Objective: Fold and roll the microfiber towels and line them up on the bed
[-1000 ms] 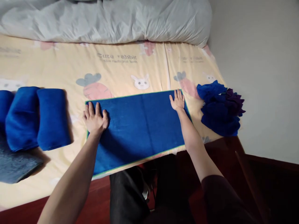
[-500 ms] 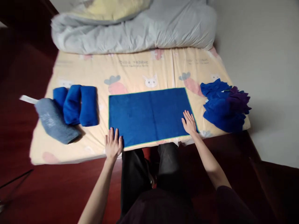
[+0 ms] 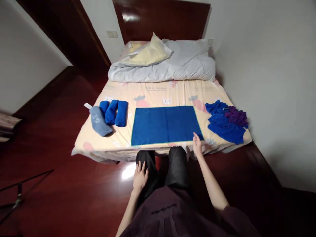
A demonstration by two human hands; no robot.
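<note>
A blue towel (image 3: pixel 165 125) with a green edge lies spread flat at the foot of the bed (image 3: pixel 158 92). My right hand (image 3: pixel 197 144) hovers at the towel's near right corner, fingers apart, holding nothing. My left hand (image 3: pixel 140 177) is off the bed, resting open on my left thigh. Three rolled blue towels (image 3: pixel 113 113) and a rolled grey towel (image 3: pixel 99 120) lie left of the flat one. A heap of loose blue and purple towels (image 3: pixel 228 121) sits at the right.
A grey duvet (image 3: pixel 163 64) and a yellow pillow (image 3: pixel 145 54) are bunched at the head of the bed. Dark red wooden floor (image 3: pixel 56 171) surrounds the bed. A white wall (image 3: pixel 271 82) runs close along the right. A thin stand leg (image 3: pixel 22 187) shows at bottom left.
I have stood back, so the whole bed and room show now. Both hands slid off the towel toward me; the left dropped to my thigh, the right stays by the near right corner.
</note>
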